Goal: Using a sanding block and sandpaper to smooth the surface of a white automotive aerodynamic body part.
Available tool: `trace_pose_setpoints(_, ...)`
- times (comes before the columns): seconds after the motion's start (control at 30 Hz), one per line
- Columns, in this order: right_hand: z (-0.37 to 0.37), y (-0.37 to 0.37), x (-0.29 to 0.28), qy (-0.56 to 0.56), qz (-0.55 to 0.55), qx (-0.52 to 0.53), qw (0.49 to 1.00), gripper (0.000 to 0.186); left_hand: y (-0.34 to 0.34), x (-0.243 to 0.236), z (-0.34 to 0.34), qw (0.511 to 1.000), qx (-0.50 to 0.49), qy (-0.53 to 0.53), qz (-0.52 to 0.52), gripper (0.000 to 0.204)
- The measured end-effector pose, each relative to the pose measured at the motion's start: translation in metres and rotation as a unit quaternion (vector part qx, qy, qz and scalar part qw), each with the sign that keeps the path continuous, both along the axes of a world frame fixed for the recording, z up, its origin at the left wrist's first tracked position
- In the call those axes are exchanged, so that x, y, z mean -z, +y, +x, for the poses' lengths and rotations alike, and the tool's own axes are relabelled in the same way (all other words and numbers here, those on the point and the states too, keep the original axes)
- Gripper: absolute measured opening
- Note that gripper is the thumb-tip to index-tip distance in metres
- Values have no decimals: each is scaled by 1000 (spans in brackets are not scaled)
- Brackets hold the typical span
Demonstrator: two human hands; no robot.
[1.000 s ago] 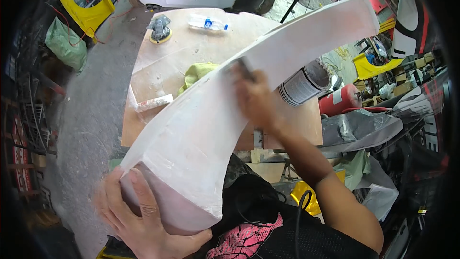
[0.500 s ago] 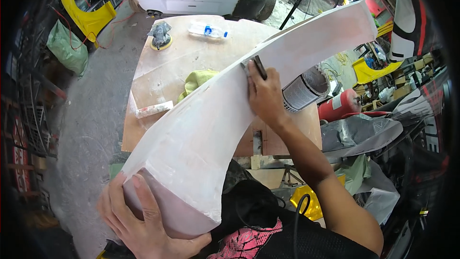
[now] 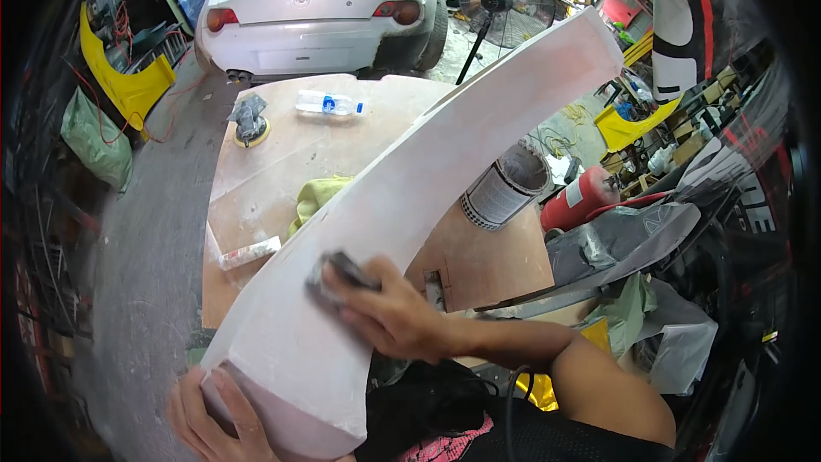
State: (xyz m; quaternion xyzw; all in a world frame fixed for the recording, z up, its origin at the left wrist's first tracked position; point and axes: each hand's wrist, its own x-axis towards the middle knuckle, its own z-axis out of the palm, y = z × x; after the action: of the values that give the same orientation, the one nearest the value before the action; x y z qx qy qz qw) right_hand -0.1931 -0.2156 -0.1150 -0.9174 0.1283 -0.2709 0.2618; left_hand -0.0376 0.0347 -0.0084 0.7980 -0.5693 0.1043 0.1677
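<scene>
A long curved car body panel (image 3: 291, 316), whitish with pinkish patches, slants from my lower left up to the far right. My left hand (image 3: 222, 419) grips its near end, thumb on the face and fingers round the left edge. In my right hand (image 3: 393, 308) is a dark sanding block (image 3: 352, 270), blurred by motion, pressed on the panel's middle-lower face. Its underside is hidden. Beneath the panel is a brown board-topped table (image 3: 505, 265), with a yellow-green cloth (image 3: 318, 197) partly covered by the panel's left edge.
The table also holds a round sander (image 3: 251, 122), a water bottle (image 3: 328, 104), a white tube (image 3: 249, 253) and a large can (image 3: 505, 188). Beyond stand a white car (image 3: 299, 26) and a fan (image 3: 505, 4). A red cylinder (image 3: 577, 198) lies at the right.
My right hand has moved with the sanding block down the panel toward me, from near its upper left edge to mid-face. My left hand stays on the near end. The view has tilted up.
</scene>
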Motion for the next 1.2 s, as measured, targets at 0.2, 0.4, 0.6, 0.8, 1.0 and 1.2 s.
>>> trace_pose_setpoints(0.2, -80, -162, 46, 41, -209, 377, 901, 47, 2, -1, 0, 1000, -11, -2, 9, 140)
trace_pose_setpoints(0.4, -55, -148, 37, 35, -200, 288, 936, 60, -2, -1, 4, 1000, -5, -1, 16, 139)
trace_pose_setpoints(0.6, -9, 55, 13, -16, 148, -44, 988, 46, -6, 1, 11, 999, -14, -25, 30, 139)
trace_pose_setpoints(0.8, -68, -168, 42, 35, -362, 359, 859, 47, -4, 3, 14, 999, -17, -31, 23, 139)
trace_pose_setpoints(1.0, -2, -40, -19, 52, -60, 208, 975, 44, -7, 4, 16, 999, -18, -34, 23, 139)
trace_pose_setpoints(1.2, -9, 24, 8, 43, -2, -56, 997, 52, -12, 3, 23, 998, -31, -45, 34, 139)
